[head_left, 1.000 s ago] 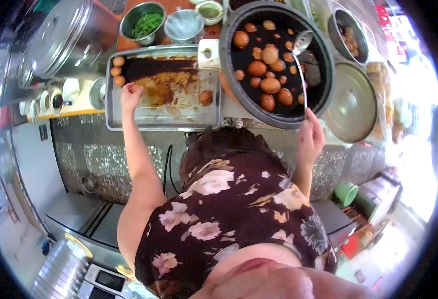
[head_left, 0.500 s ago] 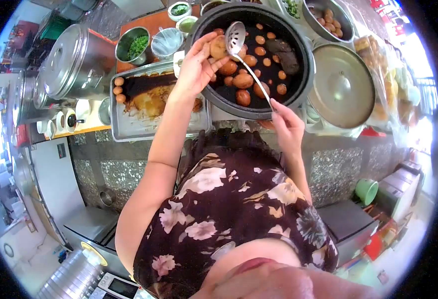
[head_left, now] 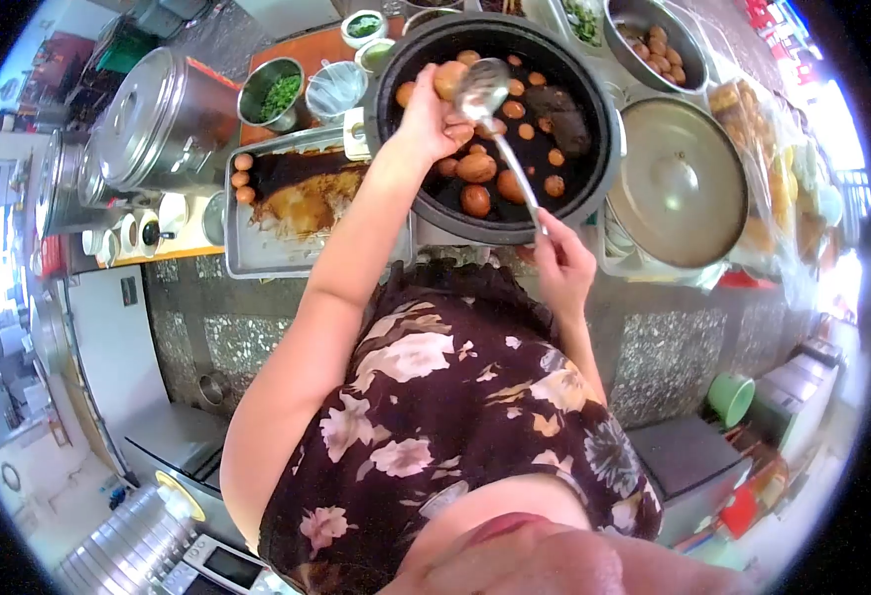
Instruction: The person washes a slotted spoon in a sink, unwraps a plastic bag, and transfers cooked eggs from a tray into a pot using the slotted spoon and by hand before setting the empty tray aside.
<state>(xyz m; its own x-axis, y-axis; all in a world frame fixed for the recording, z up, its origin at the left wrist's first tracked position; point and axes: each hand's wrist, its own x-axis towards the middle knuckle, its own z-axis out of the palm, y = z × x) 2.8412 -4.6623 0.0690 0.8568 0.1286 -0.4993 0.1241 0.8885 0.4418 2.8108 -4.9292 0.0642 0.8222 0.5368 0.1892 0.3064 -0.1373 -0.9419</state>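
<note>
Over the left side of a big black pot [head_left: 594, 203] of dark liquid, my left hand [head_left: 429, 124] has its fingers round a brown egg [head_left: 449, 79]. My right hand [head_left: 562, 260] grips the handle of a slotted metal spoon [head_left: 482, 89], whose bowl is beside that egg. Several brown eggs [head_left: 476, 167] float in the liquid, near a dark lump [head_left: 559, 119]. Left of the pot lies a metal tray [head_left: 287, 263] with brown residue; three eggs [head_left: 243, 178] line its left edge. My left forearm hides part of the tray.
A large round lid [head_left: 679, 183] lies right of the pot, below a steel bowl of eggs [head_left: 654, 55]. Bowls of chopped greens [head_left: 279, 96] and a plastic-lined bowl [head_left: 336, 89] stand behind the tray. A tall steel pot [head_left: 163, 119] is at the left.
My left hand has moved from the tray's left edge to the pot, where it holds an egg. The spoon has swung left, to beside that egg. The view has shifted.
</note>
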